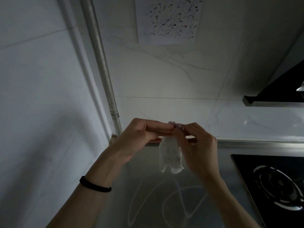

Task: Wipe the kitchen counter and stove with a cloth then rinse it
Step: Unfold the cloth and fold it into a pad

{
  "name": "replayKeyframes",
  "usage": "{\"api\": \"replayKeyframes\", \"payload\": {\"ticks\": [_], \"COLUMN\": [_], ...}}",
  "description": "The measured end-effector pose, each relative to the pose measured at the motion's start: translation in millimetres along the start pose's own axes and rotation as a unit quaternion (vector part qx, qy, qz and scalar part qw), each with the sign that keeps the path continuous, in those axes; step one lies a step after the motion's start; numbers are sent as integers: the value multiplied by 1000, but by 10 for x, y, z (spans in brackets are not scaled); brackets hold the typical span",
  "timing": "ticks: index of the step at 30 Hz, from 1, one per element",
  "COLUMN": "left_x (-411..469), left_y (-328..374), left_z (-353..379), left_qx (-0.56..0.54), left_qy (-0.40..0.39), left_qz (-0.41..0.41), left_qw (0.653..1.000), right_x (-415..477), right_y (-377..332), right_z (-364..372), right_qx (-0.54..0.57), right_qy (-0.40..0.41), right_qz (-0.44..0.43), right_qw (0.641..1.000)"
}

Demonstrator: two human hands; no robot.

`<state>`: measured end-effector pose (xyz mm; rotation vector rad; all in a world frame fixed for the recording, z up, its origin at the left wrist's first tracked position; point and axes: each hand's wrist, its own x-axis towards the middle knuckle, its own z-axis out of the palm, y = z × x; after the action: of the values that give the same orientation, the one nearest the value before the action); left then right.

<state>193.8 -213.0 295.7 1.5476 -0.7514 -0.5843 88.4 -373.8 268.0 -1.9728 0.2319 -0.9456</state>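
From the head camera, both hands are raised above the steel counter (144,199), and between them they hold a small white cloth (171,158) by its upper edge. The left hand (141,134) pinches it with fingers curled, a black hair tie (94,185) on that wrist. The right hand (199,148) grips the same edge from the other side. The cloth hangs free, clear of the counter. The black stove (243,163) lies to the right, under a dark range hood (279,94). A pipe (102,63) runs up the tiled wall.
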Motion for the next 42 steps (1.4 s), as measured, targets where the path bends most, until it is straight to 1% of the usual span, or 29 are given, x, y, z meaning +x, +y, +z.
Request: {"api": "replayKeyframes", "payload": {"ticks": [1, 3, 4, 5, 7, 9, 11, 13, 16, 18, 21, 23, 27, 29, 32, 35, 38, 42], "left_x": [-5, 13, 27, 40, 65, 71, 69, 85, 113, 115, 129, 165, 240, 270, 294, 323, 353, 379], "left_y": [-27, -131, -185, -238, -331, -409, -452, -480, -518, -515, -442, -314, -67, -7, 48, 114, 192, 237], "left_z": [-15, -34, -19, 7, 87, 179, 263, 333, 397, 390, 242, 110, -29, -49, -51, -23, 17, 57], "left_qx": [20, 110, 154, 176, 139, 100, 119, 121, 119, 124, 152, 192, 261, 253, 209, 193, 193, 186], "left_qy": [9, 58, 76, 78, 39, -11, -34, -21, 28, 43, 76, 91, 69, 94, 123, 106, 91, 121], "left_qz": [11, 29, 29, 18, 4, 20, 38, 41, 36, 50, 119, 156, 206, 203, 179, 169, 174, 166], "left_qw": [1000, 992, 985, 981, 989, 995, 992, 992, 992, 990, 978, 965, 941, 941, 953, 961, 961, 961], "right_x": [10, 45, 64, 79, 106, 122, 135, 145, 147, 159, 207, 235, 272, 302, 338, 371, 418, 459], "right_y": [16, 53, 76, 96, 128, 148, 173, 197, 214, 231, 270, 313, 354, 347, 313, 242, 141, -1], "right_z": [-38, -138, -193, -248, -347, -424, -483, -528, -566, -598, -669, -715, -738, -727, -681, -592, -498, -390], "right_qx": [26, 68, 78, 80, 75, 83, 87, 81, 62, 48, 8, -27, -41, -29, -25, -39, -49, -52], "right_qy": [-11, -33, -48, -67, -96, -109, -106, -90, -70, -56, -28, -22, -35, -28, -33, -55, -53, -63], "right_qz": [21, 52, 53, 48, 34, 31, 35, 46, 53, 60, 70, 80, 85, 80, 74, 58, 33, -1], "right_qw": [999, 996, 994, 993, 992, 990, 990, 992, 994, 995, 997, 996, 995, 996, 996, 996, 997, 997]}}
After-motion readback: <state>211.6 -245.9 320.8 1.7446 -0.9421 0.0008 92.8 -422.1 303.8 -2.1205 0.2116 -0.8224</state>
